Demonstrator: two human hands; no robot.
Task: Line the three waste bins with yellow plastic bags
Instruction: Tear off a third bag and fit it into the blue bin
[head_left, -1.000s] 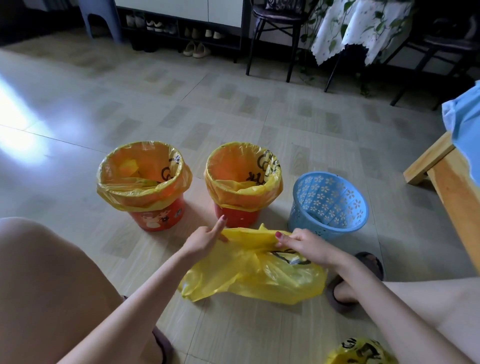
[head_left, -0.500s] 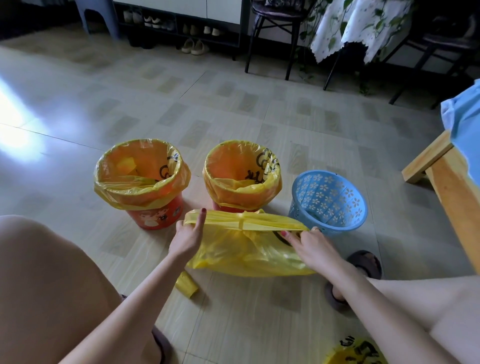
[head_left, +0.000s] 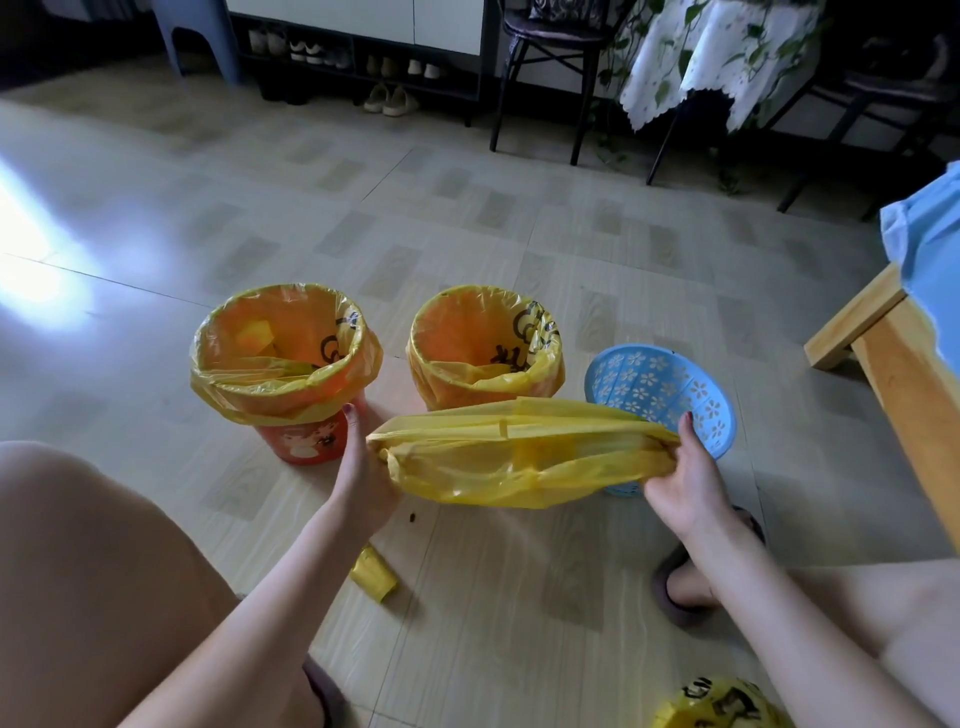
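A thin, crinkled yellow plastic bag (head_left: 519, 457) is stretched wide between the left hand (head_left: 363, 467) and right hand (head_left: 685, 473), each gripping one end, above the floor before a blue flower-patterned perforated basket (head_left: 670, 384). Its black print is unreadable.

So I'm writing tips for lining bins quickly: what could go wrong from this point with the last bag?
1. The yellow bag is pulled taut between the left hand and right hand; thin film might tear.
2. The blue basket already tilts, so pushing the bag over its rim could tip it.
3. The middle bin stands close, so the stretched bag might snag its liner.
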